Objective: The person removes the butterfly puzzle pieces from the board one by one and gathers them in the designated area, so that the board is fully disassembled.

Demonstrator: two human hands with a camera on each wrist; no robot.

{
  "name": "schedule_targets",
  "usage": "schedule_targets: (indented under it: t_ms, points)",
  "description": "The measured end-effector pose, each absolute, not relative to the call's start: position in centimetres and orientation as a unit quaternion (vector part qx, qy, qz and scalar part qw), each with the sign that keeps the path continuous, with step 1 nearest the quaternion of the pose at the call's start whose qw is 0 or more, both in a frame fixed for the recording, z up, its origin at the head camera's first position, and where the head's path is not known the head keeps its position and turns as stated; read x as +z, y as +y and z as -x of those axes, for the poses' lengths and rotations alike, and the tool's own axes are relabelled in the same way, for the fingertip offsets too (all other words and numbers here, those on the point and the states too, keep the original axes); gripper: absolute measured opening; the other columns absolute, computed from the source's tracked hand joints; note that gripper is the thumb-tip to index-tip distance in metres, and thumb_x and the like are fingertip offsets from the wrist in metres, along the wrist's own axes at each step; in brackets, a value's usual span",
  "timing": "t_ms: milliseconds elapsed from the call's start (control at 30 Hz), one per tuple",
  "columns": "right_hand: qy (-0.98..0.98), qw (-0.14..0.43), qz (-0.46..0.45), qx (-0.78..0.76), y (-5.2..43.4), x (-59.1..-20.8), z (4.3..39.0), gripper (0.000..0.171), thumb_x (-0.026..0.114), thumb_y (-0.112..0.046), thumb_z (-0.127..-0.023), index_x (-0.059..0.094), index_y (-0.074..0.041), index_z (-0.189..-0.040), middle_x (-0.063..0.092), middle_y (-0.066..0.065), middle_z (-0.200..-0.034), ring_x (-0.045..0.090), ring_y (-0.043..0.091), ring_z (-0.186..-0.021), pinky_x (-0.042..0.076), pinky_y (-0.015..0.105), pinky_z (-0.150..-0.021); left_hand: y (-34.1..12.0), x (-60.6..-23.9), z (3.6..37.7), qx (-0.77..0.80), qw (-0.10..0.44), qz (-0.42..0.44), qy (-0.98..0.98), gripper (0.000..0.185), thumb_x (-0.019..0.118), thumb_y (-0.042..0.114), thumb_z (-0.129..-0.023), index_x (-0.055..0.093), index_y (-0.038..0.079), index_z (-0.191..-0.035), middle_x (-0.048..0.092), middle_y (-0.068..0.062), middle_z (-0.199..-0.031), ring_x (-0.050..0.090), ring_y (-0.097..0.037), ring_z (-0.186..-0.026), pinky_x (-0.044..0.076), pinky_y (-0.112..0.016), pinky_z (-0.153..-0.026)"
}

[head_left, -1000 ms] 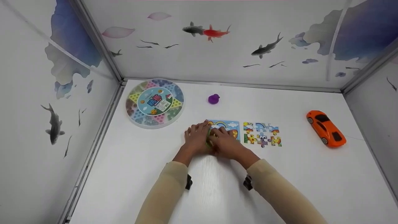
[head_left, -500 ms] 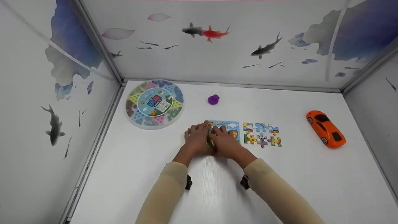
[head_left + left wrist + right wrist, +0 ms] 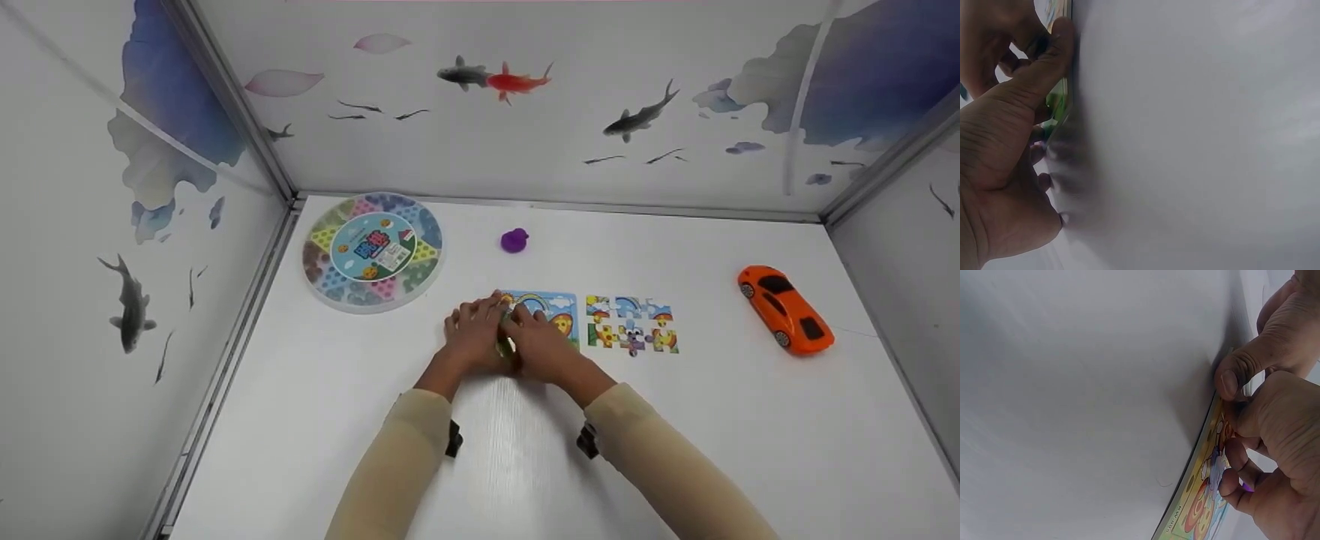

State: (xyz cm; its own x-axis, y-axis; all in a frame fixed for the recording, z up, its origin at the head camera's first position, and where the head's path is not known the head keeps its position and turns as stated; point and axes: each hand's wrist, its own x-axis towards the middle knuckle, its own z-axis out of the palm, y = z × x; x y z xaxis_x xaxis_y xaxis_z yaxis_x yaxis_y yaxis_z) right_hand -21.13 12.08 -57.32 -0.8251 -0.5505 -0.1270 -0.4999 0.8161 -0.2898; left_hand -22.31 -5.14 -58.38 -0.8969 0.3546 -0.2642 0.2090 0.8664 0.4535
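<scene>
A colourful puzzle board (image 3: 555, 309) lies flat on the white table (image 3: 525, 457), and both hands cover its left part. My left hand (image 3: 471, 337) rests on the board's left end; in the left wrist view its thumb (image 3: 1039, 73) presses against the board's green near edge (image 3: 1057, 107). My right hand (image 3: 541, 345) sits right beside it, fingers curled on the printed face (image 3: 1196, 500) with the thumb (image 3: 1235, 374) at the edge. Just right of the board is a block of joined puzzle pieces (image 3: 632, 328). What lies under the palms is hidden.
A round multicoloured game box (image 3: 373, 249) stands at the back left. A small purple toy (image 3: 514, 240) sits behind the board. An orange toy car (image 3: 784, 308) is at the right. Walls printed with fish close in three sides.
The hands stay on the board; my right forearm has drifted slightly left.
</scene>
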Motion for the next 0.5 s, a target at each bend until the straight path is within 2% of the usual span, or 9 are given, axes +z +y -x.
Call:
schedule_targets:
  t_ms: [100,267,500]
  points:
    - [0.948,0.100,0.278,-0.122,12.1,-57.3,21.0,0.070,0.087,-0.025,-0.096,0.057,-0.010,-0.158,0.055,0.023,-0.152,0.061,0.047,-0.127,0.058,0.061,-0.105,-5.3,-58.7,22.6,0.220,0.183,-0.150,0.946,0.119,0.092,0.060,-0.081,0.031,0.022,-0.176,0.016,0.000,-0.187,0.020,-0.042,-0.165,0.019,-0.074,-0.131]
    - [0.949,0.102,0.272,-0.120,12.1,-57.1,20.7,0.078,0.089,-0.031,-0.095,0.053,-0.012,-0.162,0.052,0.022,-0.158,0.059,0.050,-0.135,0.056,0.063,-0.111,-5.5,-58.9,22.8,0.222,0.184,-0.154,0.945,0.125,0.095,0.063,-0.075,0.032,0.024,-0.176,0.017,0.000,-0.187,0.022,-0.043,-0.165,0.020,-0.075,-0.130]
    - [0.946,0.071,0.293,-0.117,12.4,-57.1,20.4,0.075,0.091,-0.031,-0.094,0.057,-0.008,-0.157,0.054,0.024,-0.153,0.060,0.048,-0.128,0.057,0.061,-0.107,-5.3,-57.9,22.3,0.192,0.186,-0.157,0.951,0.126,0.094,0.061,-0.079,0.026,0.022,-0.178,0.014,-0.001,-0.188,0.022,-0.041,-0.165,0.025,-0.071,-0.130]
